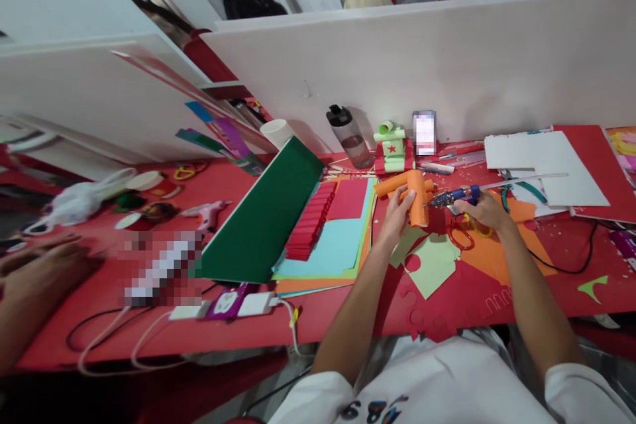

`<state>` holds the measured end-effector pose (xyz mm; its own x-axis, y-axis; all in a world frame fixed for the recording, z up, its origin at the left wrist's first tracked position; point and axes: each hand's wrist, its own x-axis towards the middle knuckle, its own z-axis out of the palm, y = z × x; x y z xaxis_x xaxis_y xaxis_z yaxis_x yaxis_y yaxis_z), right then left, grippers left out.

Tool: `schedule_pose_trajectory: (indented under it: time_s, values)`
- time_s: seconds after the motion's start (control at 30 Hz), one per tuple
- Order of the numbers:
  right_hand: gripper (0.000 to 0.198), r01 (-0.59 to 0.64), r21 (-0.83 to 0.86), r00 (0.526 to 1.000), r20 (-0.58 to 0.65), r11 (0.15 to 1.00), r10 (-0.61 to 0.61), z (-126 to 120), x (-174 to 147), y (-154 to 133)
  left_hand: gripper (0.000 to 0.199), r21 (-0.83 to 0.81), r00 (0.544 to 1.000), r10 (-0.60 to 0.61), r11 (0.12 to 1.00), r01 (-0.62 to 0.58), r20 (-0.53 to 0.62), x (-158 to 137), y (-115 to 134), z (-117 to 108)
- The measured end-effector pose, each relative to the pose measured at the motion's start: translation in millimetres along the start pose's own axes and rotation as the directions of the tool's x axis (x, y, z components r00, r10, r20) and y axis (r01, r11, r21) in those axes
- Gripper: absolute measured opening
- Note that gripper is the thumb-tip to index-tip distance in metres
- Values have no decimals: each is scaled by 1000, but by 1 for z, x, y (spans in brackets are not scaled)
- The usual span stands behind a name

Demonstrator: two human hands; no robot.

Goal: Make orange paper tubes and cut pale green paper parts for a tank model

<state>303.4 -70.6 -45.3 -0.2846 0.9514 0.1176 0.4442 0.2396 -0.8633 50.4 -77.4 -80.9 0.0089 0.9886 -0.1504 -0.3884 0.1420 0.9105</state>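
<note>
My left hand is closed around orange rolled-paper tubes; one stands nearly upright and another lies crosswise behind it. In my right hand is a blue hot glue gun, its nozzle pointing left, close to the upright tube. A long pale glue stick juts out of the gun's back. Below my hands lie scissors with red and yellow handles, partly covered. Pale green paper and orange paper spread beneath, among red scraps.
Left of my arms, a green board leans beside stacked coloured paper and a folded red strip. Behind stand a water bottle, a small paper model and a phone. Another person's hand rests far left. Cables cross the front edge.
</note>
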Motion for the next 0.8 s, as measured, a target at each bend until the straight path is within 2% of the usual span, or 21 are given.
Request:
schedule_pose_trajectory:
  time_s: [0.17, 0.43, 0.57, 0.7, 0.73, 0.8]
  values:
    - [33, 63, -16, 994, -89, 998, -64, -1, 3, 7, 60, 36, 1000, -21, 999, 21, 18, -5, 2, 3]
    - [41, 23, 89, 985, -171, 996, -7, 3, 5, 4, 59, 74, 998, -33, 997, 28, 61, -7, 4, 5]
    - [42, -20, 102, 996, -79, 995, 28, -5, 2, 5, 57, 73, 999, -30, 997, 29, 12, -5, 6, 6]
    - [42, -97, 90, 981, 175, 991, 80, -14, -6, -2, 56, 48, 999, 1, 999, 1, -34, -1, 9, 4]
    - [42, -100, 94, 976, 201, 991, 80, -14, -8, -4, 56, 36, 999, 4, 999, -3, -39, 0, 9, 3]
    - [44, -102, 140, 985, 152, 985, 80, -11, -8, -9, 57, 16, 999, 9, 1000, -9, -41, 1, 10, 2]
